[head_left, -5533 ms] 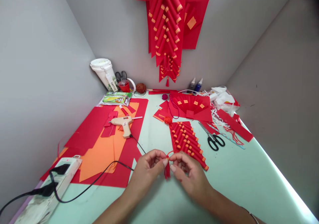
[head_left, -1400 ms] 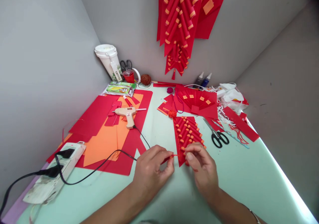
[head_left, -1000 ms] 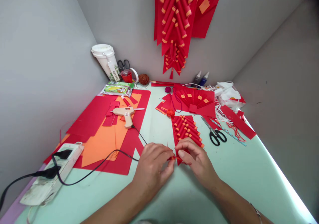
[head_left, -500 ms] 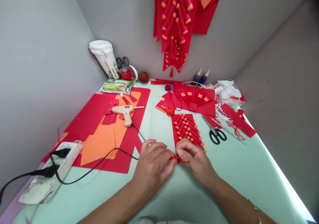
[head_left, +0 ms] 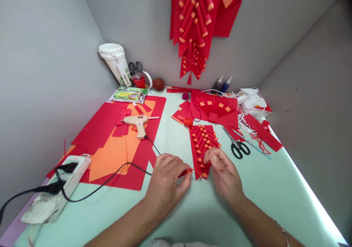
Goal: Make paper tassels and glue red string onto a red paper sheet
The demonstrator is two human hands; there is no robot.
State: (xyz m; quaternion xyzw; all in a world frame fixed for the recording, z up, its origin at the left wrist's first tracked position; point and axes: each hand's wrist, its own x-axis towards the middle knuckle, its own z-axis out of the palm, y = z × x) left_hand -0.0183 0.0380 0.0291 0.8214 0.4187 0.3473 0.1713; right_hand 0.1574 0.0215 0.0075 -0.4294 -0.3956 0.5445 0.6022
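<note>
My left hand (head_left: 168, 179) is closed in a pinch on a small red tassel-like piece (head_left: 188, 170) with an orange end. A thin orange-red yarn (head_left: 197, 172) runs from that piece toward my right hand (head_left: 226, 175), whose thumb and fingers are pinched together on it. Its far end is hidden by the fingers. Beneath and beyond the hands lies a red paper panel covered with rolled paper firecrackers (head_left: 202, 140), each tipped in orange. At the panel's top left corner sits a ball of orange-red yarn (head_left: 188, 122).
A hot glue gun (head_left: 139, 124) lies on red and orange paper sheets at left, its cord crossing to a power strip (head_left: 59, 188). Black-handled scissors (head_left: 238, 148) rest to the right. A red paper fan piece (head_left: 214, 107) lies behind. Finished firecracker hangings (head_left: 194, 23) are on the wall.
My right hand has moved right and slightly up, away from the left hand, uncovering yarn and the panel's lower tip. The left hand stays nearly in place.
</note>
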